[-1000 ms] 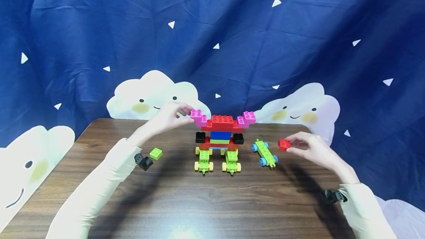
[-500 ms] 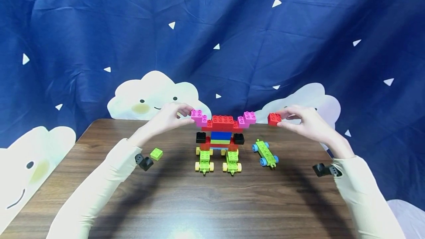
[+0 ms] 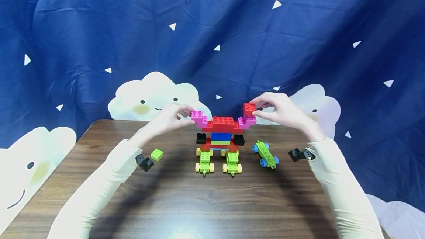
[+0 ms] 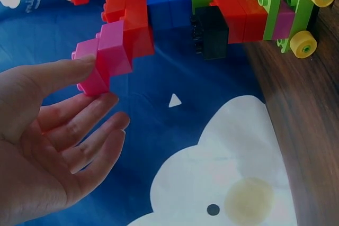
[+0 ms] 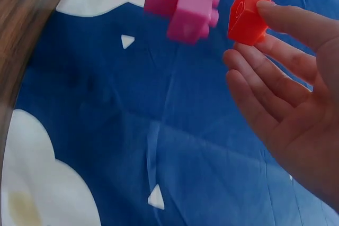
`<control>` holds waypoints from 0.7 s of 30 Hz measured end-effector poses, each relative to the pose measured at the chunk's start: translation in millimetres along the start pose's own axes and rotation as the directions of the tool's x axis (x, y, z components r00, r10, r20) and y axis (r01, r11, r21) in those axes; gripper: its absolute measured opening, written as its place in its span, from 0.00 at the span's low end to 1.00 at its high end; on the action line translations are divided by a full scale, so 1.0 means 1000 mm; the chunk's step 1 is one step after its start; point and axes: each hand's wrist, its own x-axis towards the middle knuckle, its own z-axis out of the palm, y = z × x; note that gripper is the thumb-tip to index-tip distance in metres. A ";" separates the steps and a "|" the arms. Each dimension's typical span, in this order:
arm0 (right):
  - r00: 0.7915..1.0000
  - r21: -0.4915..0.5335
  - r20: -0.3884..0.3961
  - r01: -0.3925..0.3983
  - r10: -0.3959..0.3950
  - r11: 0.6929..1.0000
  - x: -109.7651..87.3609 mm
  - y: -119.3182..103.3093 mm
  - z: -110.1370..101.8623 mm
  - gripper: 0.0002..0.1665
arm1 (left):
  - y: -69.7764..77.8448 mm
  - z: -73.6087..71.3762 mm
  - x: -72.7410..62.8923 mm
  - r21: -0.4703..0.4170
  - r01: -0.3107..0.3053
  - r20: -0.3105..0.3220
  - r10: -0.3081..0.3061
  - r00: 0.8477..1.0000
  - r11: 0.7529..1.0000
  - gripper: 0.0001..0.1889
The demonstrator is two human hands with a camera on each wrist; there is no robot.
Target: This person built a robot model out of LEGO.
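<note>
A figure built of toy bricks (image 3: 223, 122) stands mid-table on green wheeled bases, with a black brick on each side and stepped pink arms. My left hand (image 3: 170, 119) pinches the outer pink brick (image 4: 91, 68) of the left arm between thumb and fingertips. In my right hand (image 3: 280, 110) a loose red brick (image 3: 249, 108) is pinched between thumb and fingers. In the right wrist view a gap shows between this red brick (image 5: 249, 14) and the studs of the outer pink brick (image 5: 194, 10). From the head, the red brick overlaps that pink arm's top.
To the right of the figure lies a green wheeled base (image 3: 265, 155) with blue wheels. A small green brick (image 3: 156, 154) rests on the wooden table (image 3: 212, 202) by my left wrist. Behind the table hangs a blue curtain (image 3: 212, 40) with white clouds.
My right hand has carried the red brick up and leftward from beside the green wheeled base to above the right pink arm. The left hand has kept its hold on the left pink brick.
</note>
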 end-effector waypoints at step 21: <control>0.984 0.026 0.180 0.016 -0.021 1.000 0.046 -0.027 0.036 0.18 | 0.000 -0.002 -0.001 0.011 -0.034 -0.004 0.034 0.999 0.999 0.21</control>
